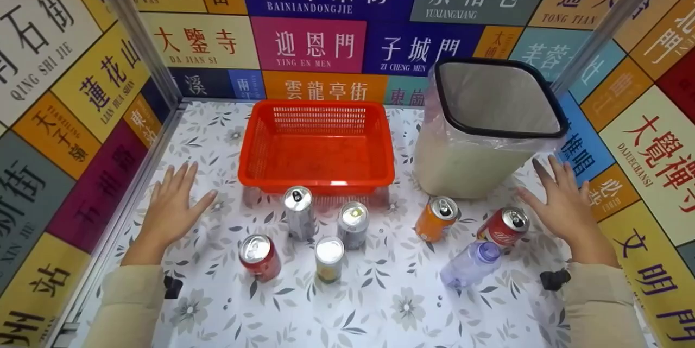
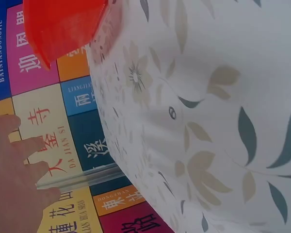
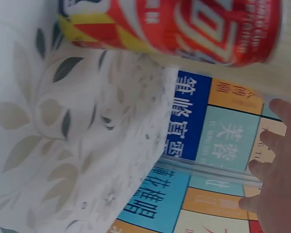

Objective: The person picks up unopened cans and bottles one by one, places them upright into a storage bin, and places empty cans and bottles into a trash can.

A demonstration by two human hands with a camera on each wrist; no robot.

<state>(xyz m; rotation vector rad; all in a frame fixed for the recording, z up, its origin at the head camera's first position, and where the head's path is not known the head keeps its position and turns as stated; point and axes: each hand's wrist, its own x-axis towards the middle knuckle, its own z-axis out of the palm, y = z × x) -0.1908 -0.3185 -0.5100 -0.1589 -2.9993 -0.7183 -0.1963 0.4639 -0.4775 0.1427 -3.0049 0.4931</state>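
My left hand (image 1: 169,212) is at the left side of the table, fingers spread and holding nothing. The nearest can to it is a red one (image 1: 259,257), standing upright. My right hand (image 1: 562,207), also spread and holding nothing, is at the right beside a red cola can (image 1: 503,227); that can (image 3: 184,29) shows large in the right wrist view. Close by are an orange can (image 1: 436,219) and a purple translucent bottle (image 1: 470,265), which leans. In the middle stand two silver cans (image 1: 299,217) (image 1: 353,226) and a pale can with a yellowish base (image 1: 329,261).
A red plastic basket (image 1: 316,181) stands at the back centre. Right of it is a beige bin (image 1: 461,163) with a black rim and a clear liner. Sign-printed walls (image 1: 309,44) enclose the back and sides of the floral tabletop (image 1: 380,310).
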